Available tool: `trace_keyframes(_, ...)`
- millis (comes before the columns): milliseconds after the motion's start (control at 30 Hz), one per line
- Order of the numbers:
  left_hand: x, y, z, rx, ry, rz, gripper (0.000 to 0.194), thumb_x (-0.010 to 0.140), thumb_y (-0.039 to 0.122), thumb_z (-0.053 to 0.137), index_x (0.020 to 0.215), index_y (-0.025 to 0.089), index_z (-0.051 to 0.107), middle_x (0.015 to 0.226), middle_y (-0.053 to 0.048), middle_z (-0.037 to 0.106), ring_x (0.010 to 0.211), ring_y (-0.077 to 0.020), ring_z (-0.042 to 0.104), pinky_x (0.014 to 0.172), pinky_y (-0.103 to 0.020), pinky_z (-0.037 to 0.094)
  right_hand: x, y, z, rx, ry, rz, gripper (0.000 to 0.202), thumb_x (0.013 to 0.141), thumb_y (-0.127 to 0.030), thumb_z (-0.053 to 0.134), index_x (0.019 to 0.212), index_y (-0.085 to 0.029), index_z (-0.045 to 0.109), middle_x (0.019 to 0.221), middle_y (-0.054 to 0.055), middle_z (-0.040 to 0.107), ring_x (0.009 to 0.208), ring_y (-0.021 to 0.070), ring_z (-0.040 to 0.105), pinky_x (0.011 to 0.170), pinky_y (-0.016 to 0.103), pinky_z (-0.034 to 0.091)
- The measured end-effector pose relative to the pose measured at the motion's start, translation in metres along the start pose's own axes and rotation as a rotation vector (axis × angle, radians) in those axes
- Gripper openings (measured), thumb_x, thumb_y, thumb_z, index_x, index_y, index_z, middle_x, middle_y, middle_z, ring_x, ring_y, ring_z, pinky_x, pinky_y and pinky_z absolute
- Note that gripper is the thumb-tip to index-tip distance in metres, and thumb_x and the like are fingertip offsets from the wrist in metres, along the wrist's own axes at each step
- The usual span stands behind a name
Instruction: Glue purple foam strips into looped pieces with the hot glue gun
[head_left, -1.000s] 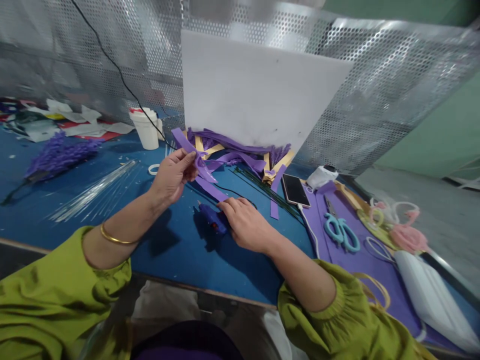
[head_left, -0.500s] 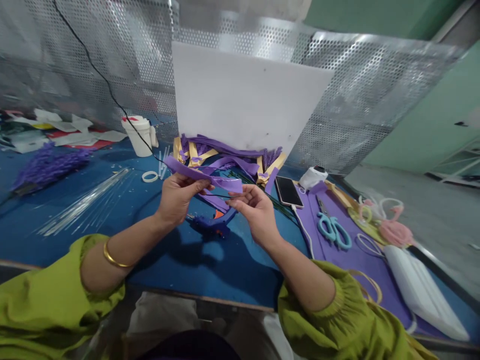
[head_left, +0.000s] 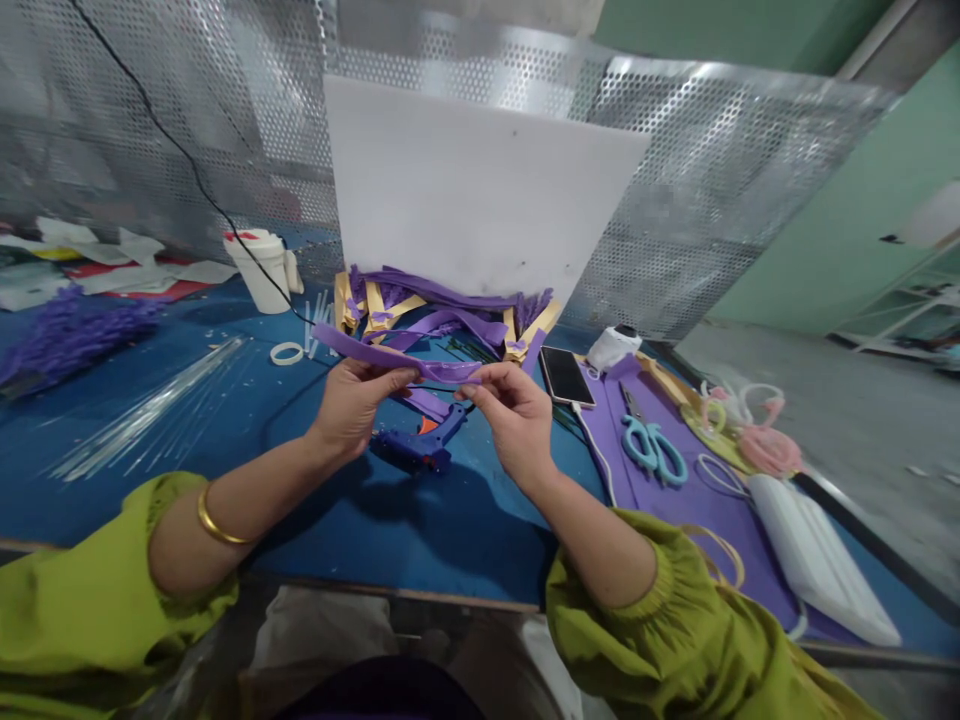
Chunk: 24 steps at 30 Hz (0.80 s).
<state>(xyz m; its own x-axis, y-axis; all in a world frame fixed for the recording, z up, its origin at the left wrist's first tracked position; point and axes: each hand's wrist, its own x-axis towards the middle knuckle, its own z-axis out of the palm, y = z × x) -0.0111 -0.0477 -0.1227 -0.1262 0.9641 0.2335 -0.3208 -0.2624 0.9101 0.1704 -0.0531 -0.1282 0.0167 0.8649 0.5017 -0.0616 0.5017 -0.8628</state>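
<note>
Between my two hands a purple strip (head_left: 367, 350) is stretched above the blue table. My left hand (head_left: 356, 402) pinches it near its middle, thumb on the near side, and the strip's long end sticks out to the upper left. With thumb and fingertips my right hand (head_left: 514, 415) grips the right end, where the strip looks folded and has a pale, shiny line along it. Whether the strip is fabric or foam I cannot tell. Below it a blue glue gun (head_left: 416, 448) with an orange trigger lies on the table.
Behind are small purple flower bunches in tan wraps (head_left: 517, 345) and a white board (head_left: 480, 190). To the right lie a phone (head_left: 568, 376), blue-handled scissors (head_left: 652, 448) and a white power strip (head_left: 825, 560). On the left are clear sticks (head_left: 150, 410), a tape ring (head_left: 286, 354) and a white cup (head_left: 259, 270).
My right hand has drawn the strip's right end up and in, so it now looks folded instead of hanging flat. The camera view has shifted slightly to the right.
</note>
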Motion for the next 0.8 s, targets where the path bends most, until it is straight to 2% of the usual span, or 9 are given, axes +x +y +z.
trace_keyframes(133, -0.006, 0.008, -0.005, 0.275, -0.283, -0.199, 0.041, 0.079, 0.053, 0.073, 0.062, 0.015, 0.072, 0.062, -0.009, 0.070, 0.051, -0.0167, 0.063, 0.044, -0.024, 0.042, 0.005, -0.002, -0.007, -0.110, 0.075, -0.071, 0.014, 0.078, -0.028, 0.077, 0.080, -0.022, 0.065, 0.072, -0.002, 0.068, 0.069, 0.0159, 0.067, 0.068, 0.030, 0.052)
trace_keyframes(200, -0.013, 0.015, -0.008, 0.465, -0.385, -0.083, 0.045, 0.081, 0.053, 0.071, 0.053, 0.017, 0.067, 0.052, -0.006, 0.065, 0.043, -0.0145, 0.055, 0.042, -0.025, 0.037, 0.008, -0.002, -0.011, -0.192, 0.086, -0.118, 0.013, 0.079, -0.028, 0.077, 0.081, -0.022, 0.065, 0.073, -0.002, 0.069, 0.070, 0.0154, 0.065, 0.068, 0.029, 0.051)
trace_keyframes(267, -0.020, 0.022, -0.009, 0.600, -0.294, 0.247, 0.036, 0.077, 0.044, 0.078, 0.052, 0.020, 0.067, 0.050, -0.003, 0.062, 0.047, -0.0142, 0.053, 0.050, -0.026, 0.041, 0.009, -0.003, -0.015, -0.253, 0.069, -0.166, 0.012, 0.081, -0.029, 0.076, 0.081, -0.022, 0.066, 0.075, -0.001, 0.069, 0.071, 0.0154, 0.064, 0.070, 0.030, 0.051)
trace_keyframes(333, -0.022, 0.027, -0.010, 0.651, -0.103, 0.533, 0.020, 0.070, 0.036, 0.085, 0.061, 0.023, 0.073, 0.063, -0.004, 0.069, 0.064, -0.0187, 0.062, 0.065, -0.028, 0.048, 0.008, -0.005, -0.015, -0.310, 0.030, -0.216, 0.010, 0.083, -0.028, 0.074, 0.082, -0.022, 0.067, 0.076, -0.001, 0.069, 0.073, 0.0157, 0.064, 0.073, 0.031, 0.052)
trace_keyframes(400, -0.018, 0.029, -0.011, 0.668, -0.014, 0.636, 0.022, 0.062, 0.031, 0.091, 0.080, 0.026, 0.079, 0.087, -0.006, 0.075, 0.093, -0.0261, 0.066, 0.079, -0.029, 0.050, 0.005, -0.006, -0.014, -0.363, -0.027, -0.269, 0.008, 0.085, -0.027, 0.073, 0.082, -0.022, 0.067, 0.079, 0.000, 0.070, 0.075, 0.0164, 0.065, 0.075, 0.031, 0.053)
trace_keyframes(500, -0.007, 0.027, -0.011, 0.753, -0.160, 0.545, 0.049, 0.057, 0.035, 0.094, 0.103, 0.026, 0.079, 0.105, -0.007, 0.076, 0.105, -0.0294, 0.065, 0.084, -0.031, 0.049, 0.001, -0.009, -0.011, -0.407, -0.103, -0.353, 0.006, 0.087, -0.025, 0.069, 0.082, -0.023, 0.067, 0.082, 0.001, 0.072, 0.078, 0.0166, 0.066, 0.076, 0.031, 0.053)
trace_keyframes(633, 0.001, 0.020, -0.011, 0.796, -0.447, 0.222, 0.027, 0.074, 0.042, 0.081, 0.094, 0.022, 0.080, 0.073, -0.001, 0.074, 0.065, -0.0183, 0.064, 0.061, -0.025, 0.044, -0.002, -0.011, -0.009, -0.426, -0.091, -0.352, 0.007, 0.087, -0.025, 0.068, 0.081, -0.024, 0.066, 0.082, 0.001, 0.073, 0.077, 0.0168, 0.068, 0.074, 0.031, 0.055)
trace_keyframes(700, 0.001, 0.018, -0.010, 0.719, -0.483, 0.147, 0.016, 0.080, 0.036, 0.074, 0.081, 0.021, 0.081, 0.059, 0.002, 0.068, 0.054, -0.0147, 0.058, 0.053, -0.023, 0.040, -0.002, -0.011, -0.009, -0.417, -0.047, -0.309, 0.009, 0.086, -0.028, 0.070, 0.080, -0.023, 0.065, 0.081, 0.001, 0.073, 0.075, 0.0168, 0.068, 0.073, 0.031, 0.056)
trace_keyframes(800, -0.001, 0.017, -0.009, 0.591, -0.441, 0.153, 0.015, 0.080, 0.031, 0.072, 0.073, 0.021, 0.080, 0.063, 0.000, 0.071, 0.060, -0.0156, 0.063, 0.058, -0.023, 0.045, -0.001, -0.009, -0.007, -0.360, 0.011, -0.221, 0.013, 0.083, -0.031, 0.074, 0.078, -0.022, 0.065, 0.078, 0.001, 0.073, 0.072, 0.0164, 0.068, 0.070, 0.031, 0.056)
